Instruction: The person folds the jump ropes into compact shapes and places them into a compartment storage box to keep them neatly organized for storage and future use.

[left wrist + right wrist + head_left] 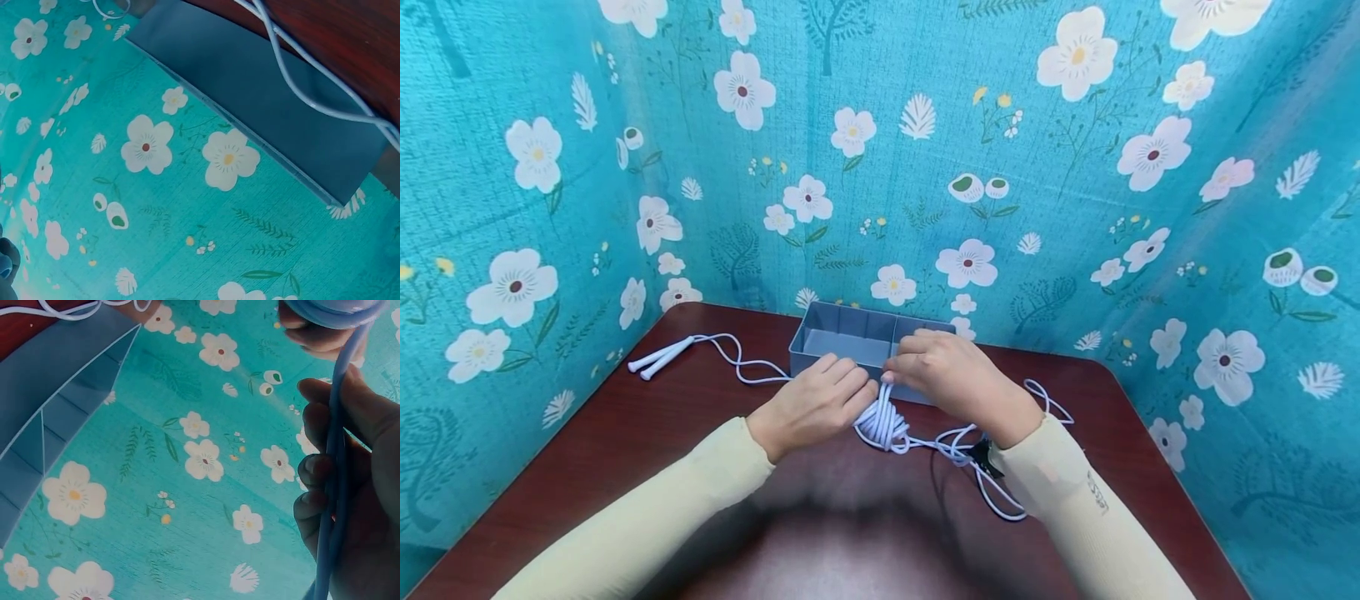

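Head view: on the brown surface (700, 467), a grey tray (850, 337) sits at 12 o'clock. Both hands, left (812, 404) and right (951, 375), grip the white rope (883, 425), bundled between them just before the tray.

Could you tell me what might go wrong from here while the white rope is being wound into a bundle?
The left hand grips the coiled bundle while the right hand pinches the rope; if either grip slackens, the coils could spring loose. The slack loops lying under the right sleeve might tangle or snag. The far strand runs past the grey box to the handles, so pulling could catch on its corner or drag it.
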{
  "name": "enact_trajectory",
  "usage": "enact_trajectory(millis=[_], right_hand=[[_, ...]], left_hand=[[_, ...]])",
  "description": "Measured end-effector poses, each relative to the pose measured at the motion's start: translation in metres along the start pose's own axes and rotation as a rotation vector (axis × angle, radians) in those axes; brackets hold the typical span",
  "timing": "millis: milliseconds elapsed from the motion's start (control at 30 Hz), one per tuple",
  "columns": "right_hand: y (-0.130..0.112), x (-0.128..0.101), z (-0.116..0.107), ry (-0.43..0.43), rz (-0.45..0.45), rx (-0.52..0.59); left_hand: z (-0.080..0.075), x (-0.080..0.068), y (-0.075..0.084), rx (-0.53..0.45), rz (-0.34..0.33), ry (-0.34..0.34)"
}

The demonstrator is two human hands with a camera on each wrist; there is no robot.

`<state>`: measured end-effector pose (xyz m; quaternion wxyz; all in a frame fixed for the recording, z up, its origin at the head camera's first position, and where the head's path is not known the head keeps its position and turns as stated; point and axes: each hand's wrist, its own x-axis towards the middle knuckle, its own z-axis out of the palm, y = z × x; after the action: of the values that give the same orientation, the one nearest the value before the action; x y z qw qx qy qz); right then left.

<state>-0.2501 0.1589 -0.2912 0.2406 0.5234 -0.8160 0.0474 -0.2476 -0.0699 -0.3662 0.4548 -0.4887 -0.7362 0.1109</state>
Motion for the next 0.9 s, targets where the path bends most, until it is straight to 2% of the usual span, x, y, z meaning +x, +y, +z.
enact_trajectory(millis=[233,433,567,733,800,900], right_hand=[[0.008,-0.007,0.021,-0.028,0.070,0.204],[0.004,-0.014,0.051,-0.008,0.216,0.380],[-0.003,-0.013,0.065,0.060,0.321,0.562],[-0.012,-0.010,0.080,0.192,0.390,0.769],[-0.016,-0.008,0.085,0.262,0.396,0.800],[-0.024,-0.006,0.095,0.374,0.370,0.751]], left_hand=[[-0.004,0.001,-0.002,0.000,-0.030,0.037],[-0.002,0.000,-0.001,-0.075,-0.095,0.103],[-0.004,0.001,-0.002,-0.086,-0.125,0.142],[-0.009,0.003,-0.005,-0.071,-0.184,0.137],[-0.010,0.004,-0.006,-0.097,-0.230,0.137],[-0.011,0.005,-0.005,-0.139,-0.288,0.154]])
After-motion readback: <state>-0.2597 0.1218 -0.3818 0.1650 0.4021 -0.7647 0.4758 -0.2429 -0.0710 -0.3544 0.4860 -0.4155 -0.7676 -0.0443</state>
